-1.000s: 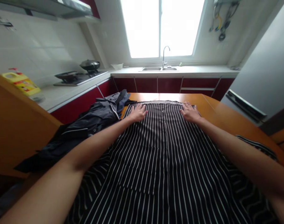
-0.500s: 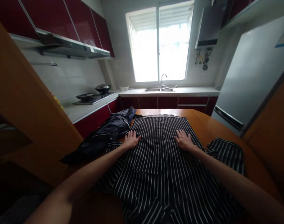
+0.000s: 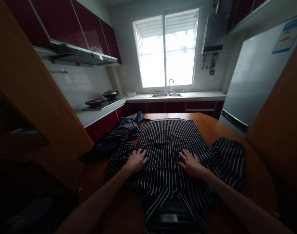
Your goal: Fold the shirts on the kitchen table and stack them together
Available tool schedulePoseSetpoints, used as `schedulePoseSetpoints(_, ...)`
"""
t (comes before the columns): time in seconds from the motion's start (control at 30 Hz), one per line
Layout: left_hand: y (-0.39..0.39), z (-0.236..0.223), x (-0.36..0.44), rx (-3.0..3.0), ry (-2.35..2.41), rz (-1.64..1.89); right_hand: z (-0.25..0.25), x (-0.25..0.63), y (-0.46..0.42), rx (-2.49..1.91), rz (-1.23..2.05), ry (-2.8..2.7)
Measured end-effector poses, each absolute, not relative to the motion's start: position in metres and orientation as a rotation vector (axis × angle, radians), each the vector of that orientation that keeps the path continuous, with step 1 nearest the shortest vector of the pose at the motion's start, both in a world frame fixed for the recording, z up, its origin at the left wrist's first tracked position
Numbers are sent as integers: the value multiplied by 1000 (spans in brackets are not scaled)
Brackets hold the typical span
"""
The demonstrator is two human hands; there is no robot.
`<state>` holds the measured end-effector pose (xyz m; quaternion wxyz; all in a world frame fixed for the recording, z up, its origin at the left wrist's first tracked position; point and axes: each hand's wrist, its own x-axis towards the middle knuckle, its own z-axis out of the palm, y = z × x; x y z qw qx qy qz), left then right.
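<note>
A black shirt with white stripes (image 3: 163, 139) lies spread front side up on the wooden table (image 3: 219, 130), its collar toward me and its hem at the far side. My left hand (image 3: 136, 161) rests flat on the shirt's left part, fingers apart, close to the sleeve on that side. On the right part of the shirt lies my right hand (image 3: 192, 165), also flat with spread fingers. Both sleeves extend outward, the right one (image 3: 228, 159) bunched near the table's edge. A pale label shows inside the collar.
Dark crumpled clothing (image 3: 119, 133) lies on the table's left side. Beyond the table are a counter with a sink (image 3: 166, 95), a stove (image 3: 102, 104) with two pans, and a fridge (image 3: 251, 78) at right. A wooden panel (image 3: 48, 107) stands close at left.
Both hands have slid over the shirt toward me, staying flat. The view has tilted and shifted, so the collar and its label now show near the bottom.
</note>
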<state>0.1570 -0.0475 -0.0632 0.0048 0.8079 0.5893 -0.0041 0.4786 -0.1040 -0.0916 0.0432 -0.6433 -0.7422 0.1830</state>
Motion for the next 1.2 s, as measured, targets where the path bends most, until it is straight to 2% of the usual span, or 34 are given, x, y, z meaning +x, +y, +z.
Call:
schedulePoseSetpoints(0.23,-44,-51,146,2496,1954,119,-86,485,-112,-1925,545,-2318)
schedulePoseSetpoints(0.57,12,-49,45,2037,2259,445,-97,499,-106,-1872,478,-2355)
schedulePoseSetpoints(0.9,17,-50,55,2011,2147,571,-101,506,-104,-1852,424,-2391)
schedulePoseSetpoints(0.97,12,-38,47,1990,2241,698,-101,505,-104,-1850,416,-2394)
schedulePoseSetpoints(1.1,-10,-13,28,1901,2560,1252,-105,506,-103,-1840,399,-2390)
schedulePoseSetpoints(1.2,-28,-4,27,1810,2735,1338,-107,506,-102,-1837,391,-2383)
